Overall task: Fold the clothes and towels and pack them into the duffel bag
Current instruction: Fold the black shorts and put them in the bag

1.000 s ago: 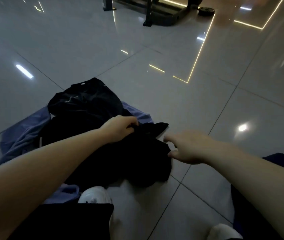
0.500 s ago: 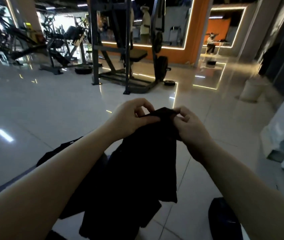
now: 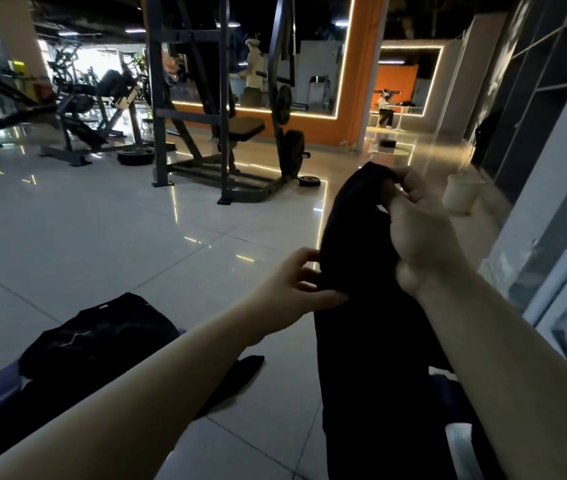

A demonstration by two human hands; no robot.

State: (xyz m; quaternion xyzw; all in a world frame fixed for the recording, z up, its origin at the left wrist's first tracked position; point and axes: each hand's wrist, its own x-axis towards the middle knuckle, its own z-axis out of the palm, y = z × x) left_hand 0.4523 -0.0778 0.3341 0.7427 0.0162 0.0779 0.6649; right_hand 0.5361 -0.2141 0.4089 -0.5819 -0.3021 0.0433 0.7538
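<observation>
**Black garment held up by both hands**

A black garment (image 3: 361, 306) was held in the air above the tiled floor (image 3: 102, 244). Its top edge was pinched in the grip of the right hand (image 3: 420, 233), raised higher, while its side edge was pinched lower by the left hand (image 3: 296, 289). More dark clothes (image 3: 98, 337) lay heaped on the floor at the left.

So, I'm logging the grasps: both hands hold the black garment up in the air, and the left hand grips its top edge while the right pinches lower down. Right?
Not quite: the hands are swapped. In the head view the right hand grips the top edge of the black garment, and the left hand pinches it lower down. Both do hold it up in the air.
</observation>
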